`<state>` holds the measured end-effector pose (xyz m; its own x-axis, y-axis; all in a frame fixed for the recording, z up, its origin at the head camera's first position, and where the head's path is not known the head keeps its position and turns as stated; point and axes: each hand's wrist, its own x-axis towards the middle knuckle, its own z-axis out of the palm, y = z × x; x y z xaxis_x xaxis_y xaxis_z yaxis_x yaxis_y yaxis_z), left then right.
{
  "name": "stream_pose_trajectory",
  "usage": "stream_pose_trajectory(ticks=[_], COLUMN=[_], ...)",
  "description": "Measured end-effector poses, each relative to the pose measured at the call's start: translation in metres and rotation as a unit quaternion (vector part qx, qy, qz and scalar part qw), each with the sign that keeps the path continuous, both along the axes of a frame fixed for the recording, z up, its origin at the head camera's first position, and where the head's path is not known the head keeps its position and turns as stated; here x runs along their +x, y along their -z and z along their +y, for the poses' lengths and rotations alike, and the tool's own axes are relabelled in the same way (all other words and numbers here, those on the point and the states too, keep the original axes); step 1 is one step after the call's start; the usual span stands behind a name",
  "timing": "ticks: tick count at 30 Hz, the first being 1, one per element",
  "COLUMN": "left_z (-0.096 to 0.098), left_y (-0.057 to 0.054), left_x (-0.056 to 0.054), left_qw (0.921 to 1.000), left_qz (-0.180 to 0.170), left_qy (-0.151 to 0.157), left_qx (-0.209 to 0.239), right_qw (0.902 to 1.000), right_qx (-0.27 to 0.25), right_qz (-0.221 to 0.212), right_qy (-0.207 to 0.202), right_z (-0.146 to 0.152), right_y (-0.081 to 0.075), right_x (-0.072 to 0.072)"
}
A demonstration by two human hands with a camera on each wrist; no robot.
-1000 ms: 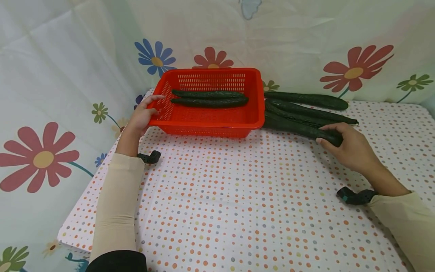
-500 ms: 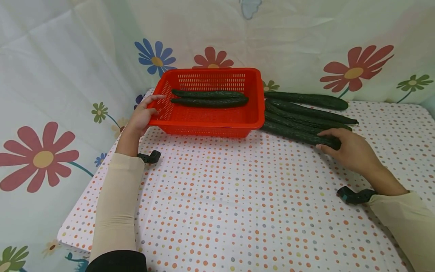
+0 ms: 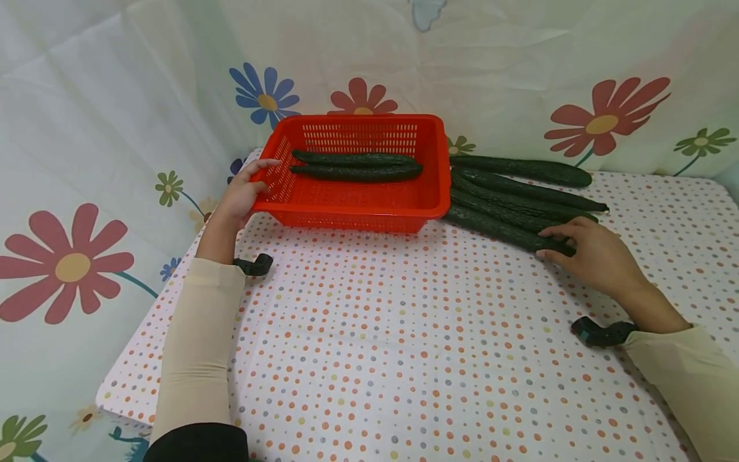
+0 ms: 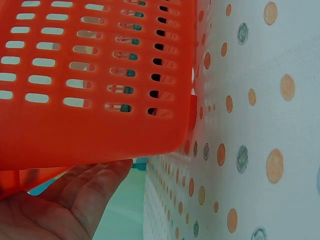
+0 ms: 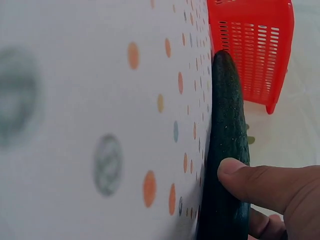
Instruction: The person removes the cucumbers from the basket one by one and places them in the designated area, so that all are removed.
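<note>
At the left end of the red plastic basket (image 3: 346, 212), my left hand (image 3: 239, 196) grips the rim, its fingers reaching over the inside. The left wrist view shows this hand (image 4: 75, 200) under the rim, beside the slotted wall. Two cucumbers (image 3: 358, 173) lie side by side in the basket. To the right, my right hand (image 3: 600, 256) pinches the near end of the frontmost cucumber (image 3: 491, 228) between thumb and fingers. In the right wrist view the thumb (image 5: 237, 175) presses on the dark green skin, and the cucumber's far end points toward the basket.
Several more cucumbers (image 3: 525, 186) lie in a row behind the held one, their left ends close by the basket. A dotted cloth covers the table (image 3: 369, 333). A flower-printed sheet (image 3: 491, 77) hangs behind and along the left side.
My right hand has drawn the front cucumber slightly toward me, and another cucumber now shows more fully behind it. The left hand and the basket have stayed in place.
</note>
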<state>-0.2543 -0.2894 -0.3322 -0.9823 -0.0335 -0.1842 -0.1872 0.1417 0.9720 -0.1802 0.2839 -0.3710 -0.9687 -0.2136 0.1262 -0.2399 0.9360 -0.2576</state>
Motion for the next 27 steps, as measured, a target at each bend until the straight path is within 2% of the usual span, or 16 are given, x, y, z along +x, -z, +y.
stream_pose_trajectory(ticks=[10, 21, 27], left_z=[-0.0001, 0.0009, 0.0012], left_y=[-0.0016, -0.003, -0.0019], left_x=[0.0001, 0.001, 0.0012], left_qw=[1.0, 0.9999, 1.0], left_qz=[-0.003, -0.01, -0.008], left_qy=[-0.002, -0.002, -0.004], left_qx=[0.004, -0.001, -0.001], right_qw=[0.9999, 0.9998, 0.9999], right_qx=[-0.014, -0.017, -0.01], right_qz=[-0.005, 0.003, -0.007], right_qy=[0.008, -0.002, -0.008], right_z=[-0.0004, -0.0015, -0.0021], right_y=[0.0013, -0.0017, -0.003], right_x=[0.0001, 0.0018, 0.003])
